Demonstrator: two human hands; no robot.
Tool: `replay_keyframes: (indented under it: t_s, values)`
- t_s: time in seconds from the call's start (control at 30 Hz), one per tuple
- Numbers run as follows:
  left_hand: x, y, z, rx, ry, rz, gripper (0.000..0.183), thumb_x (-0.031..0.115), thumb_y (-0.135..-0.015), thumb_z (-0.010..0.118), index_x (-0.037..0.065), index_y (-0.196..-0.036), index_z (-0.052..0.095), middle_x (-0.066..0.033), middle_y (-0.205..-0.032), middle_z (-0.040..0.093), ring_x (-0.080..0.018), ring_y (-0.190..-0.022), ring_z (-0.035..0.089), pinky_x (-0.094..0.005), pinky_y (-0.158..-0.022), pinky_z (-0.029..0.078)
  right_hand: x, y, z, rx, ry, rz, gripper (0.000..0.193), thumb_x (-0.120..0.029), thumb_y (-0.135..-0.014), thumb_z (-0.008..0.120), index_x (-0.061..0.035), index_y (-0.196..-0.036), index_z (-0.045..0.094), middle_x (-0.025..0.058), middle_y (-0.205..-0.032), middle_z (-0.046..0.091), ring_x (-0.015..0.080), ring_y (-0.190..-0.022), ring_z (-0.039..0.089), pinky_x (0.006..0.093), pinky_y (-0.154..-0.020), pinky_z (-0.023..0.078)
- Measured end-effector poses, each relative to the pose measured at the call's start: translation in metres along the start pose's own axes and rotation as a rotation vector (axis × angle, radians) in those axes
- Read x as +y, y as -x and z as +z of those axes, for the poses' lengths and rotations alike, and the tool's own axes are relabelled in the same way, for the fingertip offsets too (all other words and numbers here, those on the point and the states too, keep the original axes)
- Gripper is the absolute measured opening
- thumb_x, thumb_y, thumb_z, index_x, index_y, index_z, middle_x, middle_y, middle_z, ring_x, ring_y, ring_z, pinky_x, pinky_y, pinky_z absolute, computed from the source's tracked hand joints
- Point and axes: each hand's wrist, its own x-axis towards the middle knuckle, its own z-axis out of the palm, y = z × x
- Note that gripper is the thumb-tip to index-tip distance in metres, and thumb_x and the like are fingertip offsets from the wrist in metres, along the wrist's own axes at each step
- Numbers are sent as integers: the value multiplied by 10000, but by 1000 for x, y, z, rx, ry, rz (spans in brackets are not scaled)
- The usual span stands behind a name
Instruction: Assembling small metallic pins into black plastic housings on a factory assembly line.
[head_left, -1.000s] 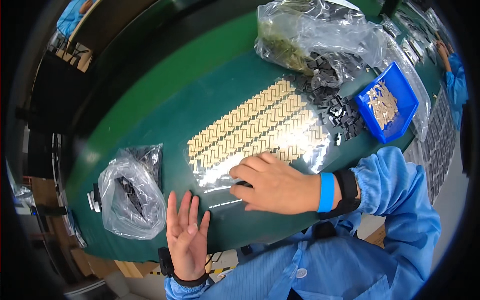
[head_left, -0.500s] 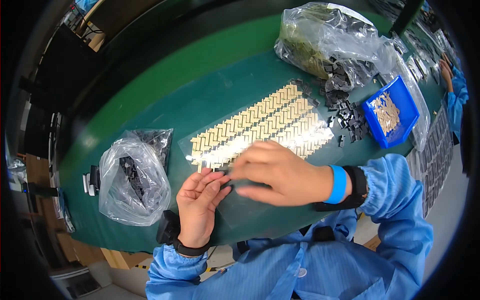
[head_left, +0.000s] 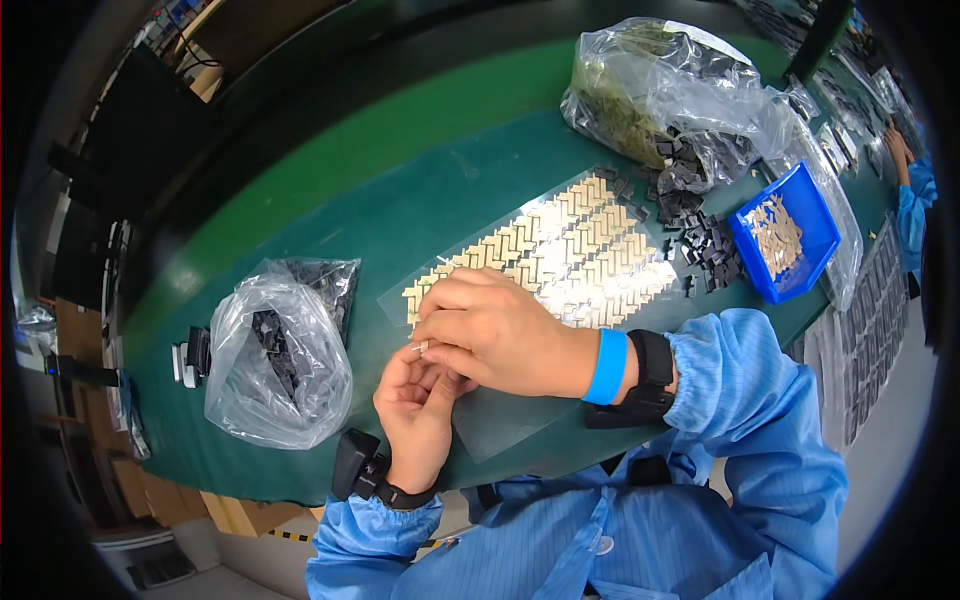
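In front of me, rows of small pale gold L-shaped pieces (head_left: 520,238) lie in a zigzag pattern on a clear sheet (head_left: 500,430). Over the sheet's near left part, my right hand (head_left: 495,325) pinches a small pale piece (head_left: 420,347) between thumb and fingers. My left hand (head_left: 415,415) is just below it, palm up, fingers curled and thumb pressed in. The fingertips of both hands meet around the pale piece. Whatever else the left fingers hold is hidden.
A clear bag of black pieces (head_left: 275,390) stands on the left of the green table (head_left: 300,250). Loose black pieces (head_left: 705,245) spill from a big plastic bag (head_left: 640,85) at the far right. Beside them sits a blue bin (head_left: 800,265) of pale pieces. Another person's hand (head_left: 895,145) shows at far right.
My right hand has moved left and now meets the left fingertips with a pale piece in its pinch. The black piece seen at the left fingertips earlier no longer shows. The view has shifted slightly.
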Motion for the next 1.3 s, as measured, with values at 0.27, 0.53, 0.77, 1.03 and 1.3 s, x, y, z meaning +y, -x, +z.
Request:
replay_keyframes:
  t_s: [0.27, 0.53, 0.77, 1.03, 1.3]
  values:
    - [2, 1, 2, -2, 25, 25, 262, -54, -823, 493, -47, -1078, 434, -129, -990, 561, -170, -879, 585, -270, -728, 512, -5, -3, -1, -22, 120, -22, 78, -139, -672, 627, -91, -731, 611, 10, -790, 539, 184, -777, 513, 305, -683, 379]
    - [-2, -3, -2, 14, -32, 24, 257, -44, -818, 510, -51, -1071, 463, -111, -972, 570, -158, -864, 583, -270, -719, 509, -3, -5, -2, -40, 269, -168, 112, -143, -612, 608, -61, -680, 571, 22, -747, 531, 164, -741, 520, 299, -681, 373]
    - [3, -2, 3, 118, -42, -19, 252, -10, -786, 555, -43, -1028, 495, -80, -934, 581, -124, -798, 574, -234, -674, 487, -1, -6, 0, -52, 291, -201, 131, -182, -601, 568, -78, -679, 560, 26, -748, 522, 173, -732, 522, 307, -686, 376]
    - [7, 1, 3, 85, 4, -70, 305, -74, -786, 502, -43, -1084, 442, -144, -924, 574, -207, -808, 606, -287, -657, 534, 2, -10, -4, 150, 101, -24, 76, -126, -725, 563, -53, -749, 569, 33, -773, 545, 191, -724, 540, 311, -657, 394]
    - [10, 4, 2, 192, -139, 23, 659, -43, -728, 568, 30, -1306, 258, -133, -1079, 497, -183, -855, 575, -234, -604, 501, -17, 0, -65, 300, 197, -99, 78, -84, -700, 622, -43, -749, 577, 39, -759, 557, 194, -697, 542, 311, -612, 406]
